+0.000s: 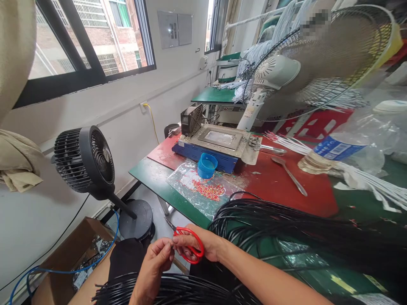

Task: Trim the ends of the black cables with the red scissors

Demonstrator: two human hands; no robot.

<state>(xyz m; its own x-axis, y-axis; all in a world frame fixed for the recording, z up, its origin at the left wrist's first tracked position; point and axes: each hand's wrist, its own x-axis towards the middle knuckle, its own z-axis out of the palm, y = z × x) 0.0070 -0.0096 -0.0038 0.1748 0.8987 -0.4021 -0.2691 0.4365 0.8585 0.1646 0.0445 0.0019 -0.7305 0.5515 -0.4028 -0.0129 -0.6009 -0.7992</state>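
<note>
Red-handled scissors are in my right hand, their fingers through and around the loops, with the dark blades pointing up and left. My left hand is closed in a pinch right beside it, and the fingertips of both hands meet. Whatever sits between the left fingertips is too small to make out. Beneath my hands, a bundle of black cables lies across my lap, its reddish cut ends at the left. Another thick bundle of black cables runs along the table to the right.
On the green table, small red bits lie on plastic film by a blue cup. Behind stands a blue heated machine; right are a spoon and water bottle. A black fan and cardboard box stand left.
</note>
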